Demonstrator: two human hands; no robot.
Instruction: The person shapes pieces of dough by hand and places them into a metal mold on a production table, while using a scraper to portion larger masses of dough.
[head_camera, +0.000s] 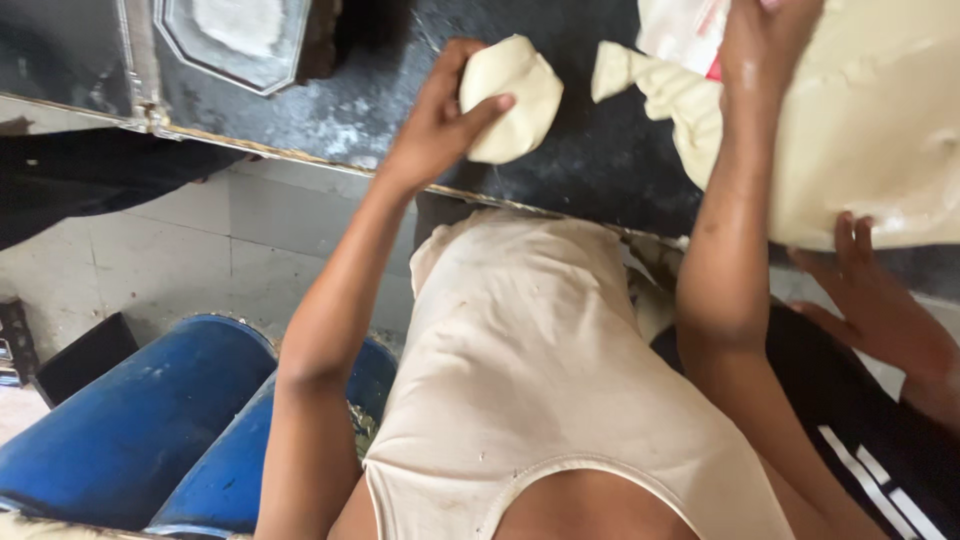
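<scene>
My left hand (438, 115) grips a rounded lump of pale dough (512, 97) against the dark, flour-dusted counter (590, 150). My right hand (760, 50) reaches up to the large mass of pale dough (870, 130) at the top right, its fingers cut off by the frame's upper edge, so its grip is unclear. A torn flap of that dough (640, 85) points toward the lump. Another person's hand (875, 300) rests at the lower edge of the big mass.
A metal-edged tray or lid (235, 40) sits on the counter at the top left. Blue barrels (170, 420) stand on the tiled floor (170, 250) below the counter. The other person's dark striped sleeve (880, 450) is at the lower right.
</scene>
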